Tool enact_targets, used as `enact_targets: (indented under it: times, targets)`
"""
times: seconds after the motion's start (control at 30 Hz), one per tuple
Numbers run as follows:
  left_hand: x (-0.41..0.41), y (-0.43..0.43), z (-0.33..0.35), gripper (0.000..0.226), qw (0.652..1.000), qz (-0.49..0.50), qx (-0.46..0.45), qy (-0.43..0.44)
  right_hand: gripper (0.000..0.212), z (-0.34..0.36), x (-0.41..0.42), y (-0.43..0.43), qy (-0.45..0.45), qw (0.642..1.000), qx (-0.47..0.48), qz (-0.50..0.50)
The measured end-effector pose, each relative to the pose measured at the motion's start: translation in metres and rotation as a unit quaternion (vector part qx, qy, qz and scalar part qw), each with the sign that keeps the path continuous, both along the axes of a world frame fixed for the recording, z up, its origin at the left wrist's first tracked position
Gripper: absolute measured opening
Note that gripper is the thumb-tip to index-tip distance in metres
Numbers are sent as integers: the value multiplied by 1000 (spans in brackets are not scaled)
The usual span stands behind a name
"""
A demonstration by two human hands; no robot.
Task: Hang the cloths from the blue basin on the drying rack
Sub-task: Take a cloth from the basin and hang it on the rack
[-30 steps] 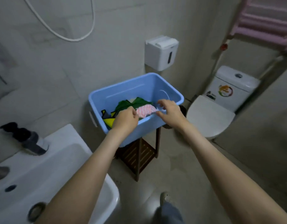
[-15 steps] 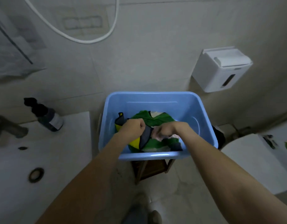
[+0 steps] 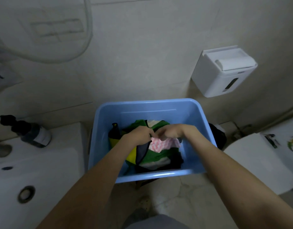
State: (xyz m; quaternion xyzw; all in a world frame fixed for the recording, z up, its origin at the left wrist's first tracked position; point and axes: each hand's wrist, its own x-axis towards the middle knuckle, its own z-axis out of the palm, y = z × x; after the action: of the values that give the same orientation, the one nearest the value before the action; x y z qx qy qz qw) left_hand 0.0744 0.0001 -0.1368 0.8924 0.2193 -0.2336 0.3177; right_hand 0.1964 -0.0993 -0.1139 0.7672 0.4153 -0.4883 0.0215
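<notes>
pale tiles [image 3: 142, 47] behind blue plastic basin [image 3: 150, 113]; left hand [image 3: 140, 134], right hand [image 3: 169, 132] pinch crumpled pink cloth [image 3: 165, 144].

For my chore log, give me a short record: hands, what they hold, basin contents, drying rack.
left hand: grips pink checked cloth
right hand: grips the same cloth
blue basin: also holds green cloth, dark cloth
drying rack: not in view

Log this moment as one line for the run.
step: taking pink cloth from blue basin | left hand: grips it | right hand: grips it | green cloth: in basin | drying rack: not in view
</notes>
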Motion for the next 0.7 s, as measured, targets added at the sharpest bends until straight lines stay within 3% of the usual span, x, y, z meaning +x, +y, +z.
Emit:
enact_targets:
  times: [0.17,0.33,0.43,0.5,0.6,0.7]
  targets:
    - [15,0,-18,45,994,-78,52,61,25,-49,8,1,-81,997,8,-16]
    - [15,0,-24,22,985,-86,44,145,8,-86,8,6,-177,984,8,24]
    - [12,6,-27,14,985,-50,18,166,13,-80,0,8,-139,990,23,25]
    - [11,8,-22,27,987,-43,0,155,8,-64,-1,6,-95,994,51,9]
    - [9,6,-8,37,991,-63,14,118,9,-34,-1,-1,-10,987,126,-99]
    - [5,5,5,25,996,-55,30,55,10,-8,4,-10,5,971,186,-153]
